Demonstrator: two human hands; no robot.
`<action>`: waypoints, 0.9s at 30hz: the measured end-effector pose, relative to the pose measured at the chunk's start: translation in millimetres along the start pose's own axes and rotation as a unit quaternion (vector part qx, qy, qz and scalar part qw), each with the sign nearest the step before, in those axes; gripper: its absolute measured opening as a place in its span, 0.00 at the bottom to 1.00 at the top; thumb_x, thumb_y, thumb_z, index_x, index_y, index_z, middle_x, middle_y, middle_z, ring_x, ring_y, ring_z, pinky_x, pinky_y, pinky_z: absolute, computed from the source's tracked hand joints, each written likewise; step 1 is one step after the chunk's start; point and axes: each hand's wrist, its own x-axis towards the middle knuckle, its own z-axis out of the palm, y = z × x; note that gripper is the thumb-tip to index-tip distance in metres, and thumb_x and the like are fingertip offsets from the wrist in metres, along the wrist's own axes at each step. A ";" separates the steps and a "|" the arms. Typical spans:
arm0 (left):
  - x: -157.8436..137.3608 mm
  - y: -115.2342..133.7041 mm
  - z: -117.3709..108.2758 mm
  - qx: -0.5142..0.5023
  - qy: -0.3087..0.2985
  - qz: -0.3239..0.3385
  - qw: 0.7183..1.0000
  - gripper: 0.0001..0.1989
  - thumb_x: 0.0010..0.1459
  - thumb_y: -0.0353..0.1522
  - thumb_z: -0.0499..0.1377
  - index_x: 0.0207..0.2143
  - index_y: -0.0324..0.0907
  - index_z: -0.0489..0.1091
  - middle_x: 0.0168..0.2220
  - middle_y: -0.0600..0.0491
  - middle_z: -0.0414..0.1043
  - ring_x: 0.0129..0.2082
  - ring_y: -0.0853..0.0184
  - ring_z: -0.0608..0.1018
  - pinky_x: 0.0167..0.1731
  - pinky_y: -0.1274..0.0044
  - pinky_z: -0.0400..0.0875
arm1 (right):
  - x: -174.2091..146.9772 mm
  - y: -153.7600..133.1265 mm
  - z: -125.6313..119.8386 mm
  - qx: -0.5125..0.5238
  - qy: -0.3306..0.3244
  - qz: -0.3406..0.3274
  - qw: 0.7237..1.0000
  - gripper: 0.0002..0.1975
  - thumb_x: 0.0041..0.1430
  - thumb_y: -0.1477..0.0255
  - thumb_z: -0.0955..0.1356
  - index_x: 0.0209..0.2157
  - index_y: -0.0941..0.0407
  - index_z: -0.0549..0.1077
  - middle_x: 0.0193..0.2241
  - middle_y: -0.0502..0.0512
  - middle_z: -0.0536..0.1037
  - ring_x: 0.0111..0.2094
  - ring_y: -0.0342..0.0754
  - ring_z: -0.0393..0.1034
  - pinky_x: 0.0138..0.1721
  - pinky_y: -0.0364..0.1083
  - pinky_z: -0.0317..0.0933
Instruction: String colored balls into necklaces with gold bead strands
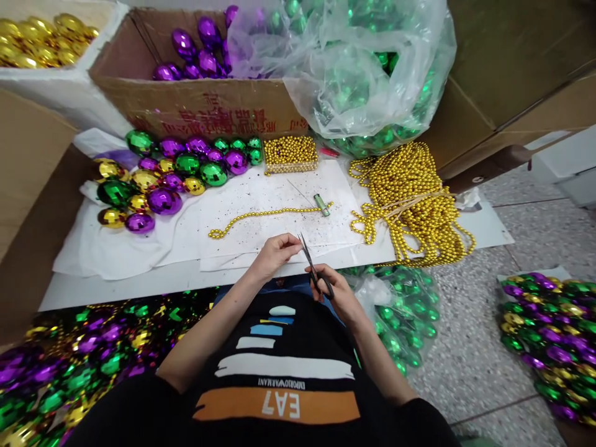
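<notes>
My right hand (333, 288) is closed around the handles of black scissors (311, 261), whose slim blades point up and away, slightly parted. Just left of the blade tips, my left hand (279, 253) is pinched over the front of the table; whatever lies between its fingertips is too small to make out. Beyond both hands, a string of gold beads (265, 213) stretches across the white cloth. A small green spool-like piece (321, 205) rests at the string's right end, with a thin needle-like line beside it.
Green, purple and gold shiny balls (165, 200) cluster at left. A clear box of small gold beads (290, 154) stands behind. Bundled gold bead strings (414, 205) lie at right. A cardboard box (200, 105) and a plastic bag of green balls (367, 81) block the back.
</notes>
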 end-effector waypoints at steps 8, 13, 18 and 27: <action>-1.4 5.6 -18.6 -0.010 0.055 0.016 0.998 0.13 0.44 0.37 0.69 0.27 0.38 0.74 0.20 0.57 0.64 0.18 0.78 0.57 0.18 0.80 0.45 | 0.2 1.8 -30.1 -0.132 0.133 -0.053 0.981 0.21 0.54 0.60 0.71 0.48 0.54 0.74 0.26 0.49 0.69 0.23 0.42 0.63 0.22 0.42 0.53; -3.4 41.0 -56.4 -0.028 0.117 0.091 0.989 0.12 0.44 0.36 0.69 0.28 0.38 0.74 0.22 0.55 0.68 0.17 0.78 0.61 0.16 0.82 0.46 | 15.8 -23.6 -80.3 -0.531 0.196 -0.129 0.814 0.18 0.60 0.66 0.66 0.50 0.52 0.76 0.37 0.55 0.74 0.38 0.51 0.70 0.37 0.47 0.62; -13.6 94.5 -94.8 -0.025 0.199 0.211 0.957 0.13 0.42 0.35 0.71 0.27 0.38 0.72 0.21 0.56 0.69 0.16 0.79 0.63 0.13 0.84 0.47 | 37.2 -32.4 -103.3 -0.701 0.136 -0.103 0.693 0.20 0.61 0.71 0.64 0.54 0.52 0.75 0.43 0.59 0.71 0.41 0.51 0.70 0.35 0.46 0.62; -30.5 119.9 -129.1 -0.004 0.253 0.264 0.931 0.13 0.42 0.33 0.73 0.27 0.37 0.73 0.19 0.58 0.71 0.15 0.79 0.64 0.12 0.86 0.48 | 54.0 -56.2 -108.4 -0.784 0.033 -0.070 0.616 0.18 0.61 0.74 0.65 0.52 0.54 0.73 0.43 0.61 0.73 0.44 0.53 0.67 0.39 0.46 0.60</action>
